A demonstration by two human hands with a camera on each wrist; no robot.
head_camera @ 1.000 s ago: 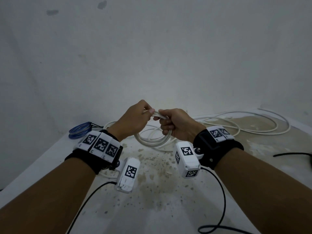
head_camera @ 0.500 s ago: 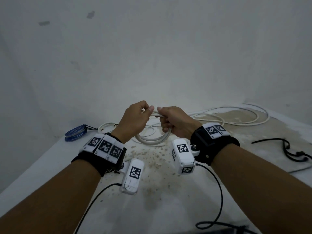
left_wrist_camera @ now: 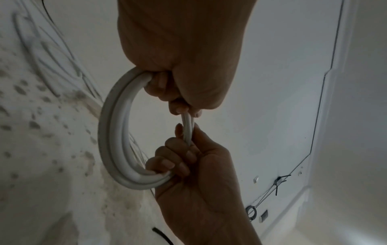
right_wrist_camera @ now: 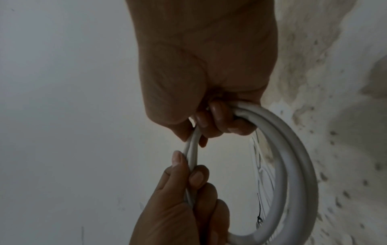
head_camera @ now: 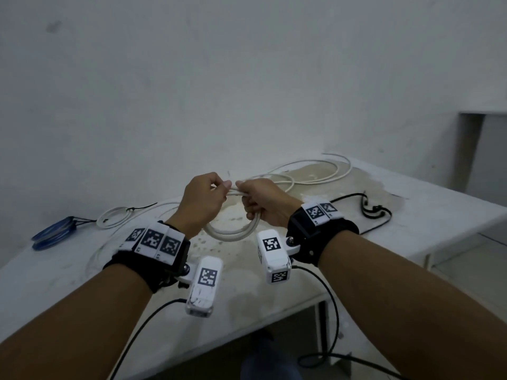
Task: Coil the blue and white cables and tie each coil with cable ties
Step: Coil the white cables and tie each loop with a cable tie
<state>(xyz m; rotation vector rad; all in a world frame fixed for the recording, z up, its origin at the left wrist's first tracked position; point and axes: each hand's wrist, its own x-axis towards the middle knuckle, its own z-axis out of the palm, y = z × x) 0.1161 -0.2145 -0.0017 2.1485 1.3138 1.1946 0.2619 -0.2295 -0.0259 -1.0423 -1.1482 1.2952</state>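
Head view: the left hand (head_camera: 201, 200) and right hand (head_camera: 263, 202) meet above the table (head_camera: 428, 215), each with fingers curled round the white cable coil (head_camera: 233, 233), whose loops hang below the fists. Left wrist view: the left hand (left_wrist_camera: 184, 54) pinches the coil's (left_wrist_camera: 117, 132) top strands between thumb and fingers, while the right hand (left_wrist_camera: 201, 182) closes on the lower arc. Right wrist view: the right hand (right_wrist_camera: 205, 69) grips the coil (right_wrist_camera: 293, 157) and the left hand (right_wrist_camera: 182, 207) pinches two strands. Loose white cable (head_camera: 315, 176) trails across the table behind the hands. At far left lie a blue cable coil (head_camera: 53, 233) and, beside it, a smaller white coil (head_camera: 115, 218). A black cord (head_camera: 373, 212) lies on the right.
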